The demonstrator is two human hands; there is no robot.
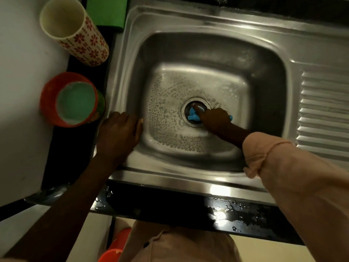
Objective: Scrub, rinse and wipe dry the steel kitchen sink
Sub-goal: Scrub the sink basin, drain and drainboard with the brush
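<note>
A tall floral cup (pixel 75 31) and an orange tub (pixel 69 100) holding pale green liquid are seen at the far left on the counter, with a green cloth (pixel 105 11) behind them. The left hand (pixel 119 133) is laid flat, fingers straight, on the left rim of the steel sink (pixel 217 25). The basin floor is covered with soapy droplets around the drain (pixel 195 113). A blue scrubber (pixel 194 114) is gripped by the right hand (pixel 215 121) and pressed onto the drain. A ribbed drainboard (pixel 324 110) is set at the right.
</note>
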